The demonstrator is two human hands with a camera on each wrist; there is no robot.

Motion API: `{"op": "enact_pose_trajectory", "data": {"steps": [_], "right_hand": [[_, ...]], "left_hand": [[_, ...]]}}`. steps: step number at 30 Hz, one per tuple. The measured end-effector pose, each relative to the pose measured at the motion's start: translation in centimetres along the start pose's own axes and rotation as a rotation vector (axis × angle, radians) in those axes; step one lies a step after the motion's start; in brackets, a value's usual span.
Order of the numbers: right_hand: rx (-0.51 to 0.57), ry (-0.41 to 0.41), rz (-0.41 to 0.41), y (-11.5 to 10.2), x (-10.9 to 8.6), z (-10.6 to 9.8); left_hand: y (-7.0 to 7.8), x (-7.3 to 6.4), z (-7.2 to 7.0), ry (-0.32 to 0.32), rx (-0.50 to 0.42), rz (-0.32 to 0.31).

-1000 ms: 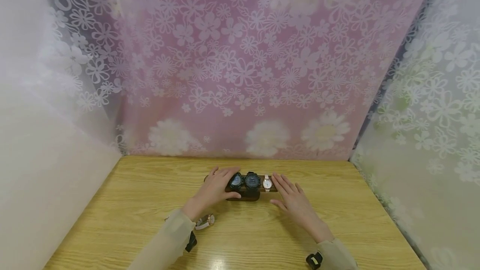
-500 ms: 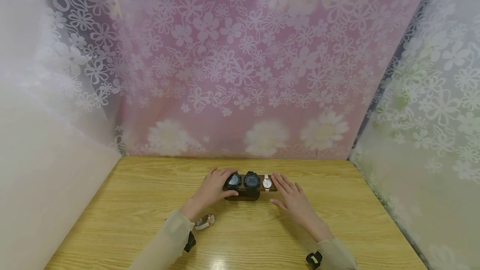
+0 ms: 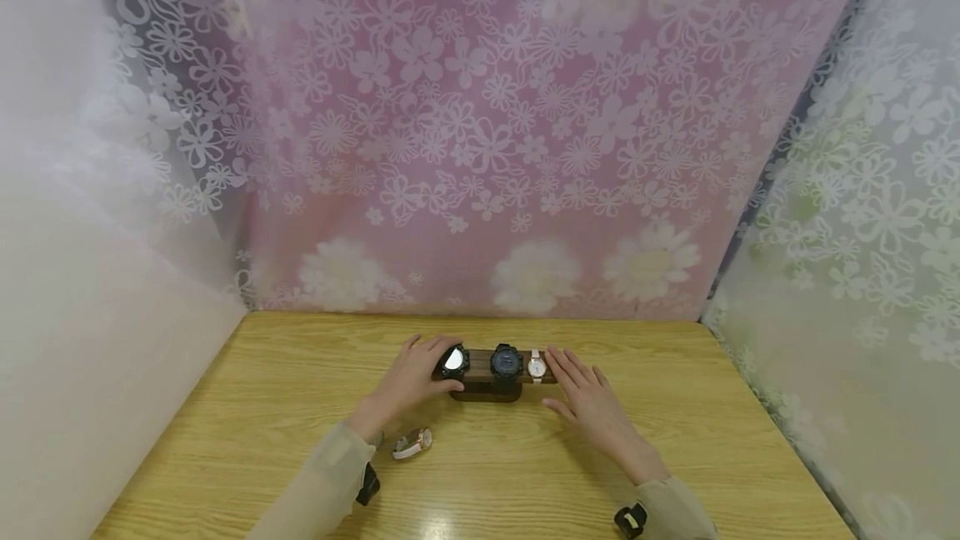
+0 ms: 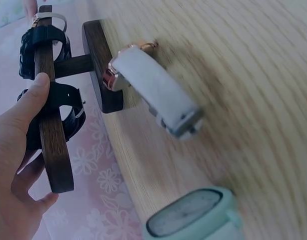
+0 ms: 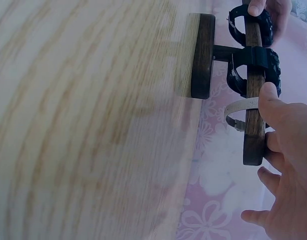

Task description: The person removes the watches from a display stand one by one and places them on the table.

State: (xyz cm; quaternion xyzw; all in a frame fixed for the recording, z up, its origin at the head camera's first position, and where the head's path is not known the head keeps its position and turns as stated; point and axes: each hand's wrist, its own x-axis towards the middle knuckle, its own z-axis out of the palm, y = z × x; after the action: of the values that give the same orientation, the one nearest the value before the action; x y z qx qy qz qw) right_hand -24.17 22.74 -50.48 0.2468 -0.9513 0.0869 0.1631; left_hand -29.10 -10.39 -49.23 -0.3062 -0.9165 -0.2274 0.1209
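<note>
A dark wooden T-shaped watch stand is near the table's far side, with two black watches and a white-strapped watch looped on its bar. My left hand grips the left black watch near the bar's left end, thumb in front and fingers behind. Bare wood separates it from the middle black watch. At the bar's right end, my right hand holds the stand beside the white-strapped watch; in the right wrist view its thumb presses the bar's near side.
Another white-strapped watch lies on the wooden table, near the left forearm. A mint-green watch is close by in the left wrist view, mostly hidden by the sleeve in the head view. Flowered curtains enclose the table.
My left hand has moved left with the left black watch, sliding it along the bar and widening the gap to the middle watch. My right hand stays at the bar's right end.
</note>
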Motion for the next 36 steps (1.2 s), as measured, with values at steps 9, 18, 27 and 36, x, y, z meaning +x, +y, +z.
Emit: {"op": "enact_pose_trajectory", "data": {"steps": [9,18,27,36], "right_hand": [[0.003,0.018,-0.005,-0.2,0.0,0.0],[0.014,0.028,-0.010,-0.2,0.0,0.1],[0.014,0.047,-0.025,-0.2,-0.1,-0.1],[0.013,0.065,-0.041,-0.2,-0.1,-0.2]], "left_hand": [[-0.8,-0.8,-0.5,-0.008,-0.008,-0.010],[-1.8,-1.2,-0.8,0.016,0.035,0.031],[-2.6,-1.8,-1.7,0.073,0.148,0.117],[-3.4,-2.6,-2.6,0.073,0.197,0.102]]}}
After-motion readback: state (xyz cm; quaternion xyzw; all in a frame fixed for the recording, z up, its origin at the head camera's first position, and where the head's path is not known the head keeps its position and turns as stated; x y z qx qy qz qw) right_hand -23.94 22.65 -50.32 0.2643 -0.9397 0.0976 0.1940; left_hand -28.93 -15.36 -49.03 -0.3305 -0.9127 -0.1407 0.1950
